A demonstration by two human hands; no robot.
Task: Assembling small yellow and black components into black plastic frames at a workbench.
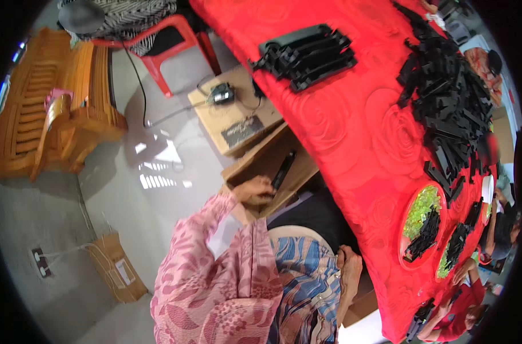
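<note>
My left hand reaches into an open cardboard box beside the table. Its fingers are closed on the lower end of a long, narrow black plastic piece, which slants up over the box. My right hand is low by my lap, near the table's edge. Its fingers are curled, and whatever they may hold is hidden. On the red-clothed table, a stack of black plastic parts lies toward the far end.
A large heap of black parts covers the table's right side. Nearer stands a red-rimmed bowl of yellow-green and black pieces. A corded device sits on a closed carton. A red chair, a wooden bench and other people surround the table.
</note>
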